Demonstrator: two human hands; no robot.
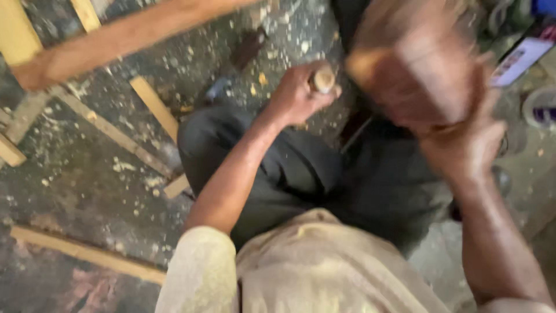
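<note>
My left hand (298, 93) is wrapped around a round wooden handle (323, 80), whose pale end sticks up out of the fist above my knee. My right hand (463, 139) is raised to the right and grips a large brown wooden block (417, 64), much blurred by motion. The block hangs just right of the handle end. What the handle belongs to is hidden below my hand.
The dark floor (87, 185) is strewn with wood chips and sawdust. Several pale wooden strips (153, 107) lie at left. A reddish beam (116, 40) crosses the upper left. A dark tool (246, 49) lies ahead, and a sandal (541, 107) at far right.
</note>
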